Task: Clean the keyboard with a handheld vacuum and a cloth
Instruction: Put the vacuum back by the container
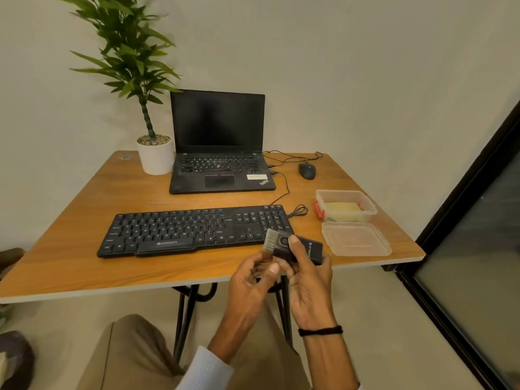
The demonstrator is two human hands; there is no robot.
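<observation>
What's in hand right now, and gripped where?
Handheld vacuum: right hand grips its body, thumb by the button. Left hand sits under the brush end; whether it grips is unclear.

Black full-size keyboard (194,230), lying flat along the near side of the table (84,249), cable looping off its right rear corner. Small dark boxy handheld vacuum (309,247) with pale brush bristles (271,239) at its front, gripped in the right hand (306,282) just off the keyboard's right front corner, raised and tilted, bristles aimed up-left. Yellowish cloth (342,211) lying inside an open clear box (319,194) right of the keyboard.
</observation>
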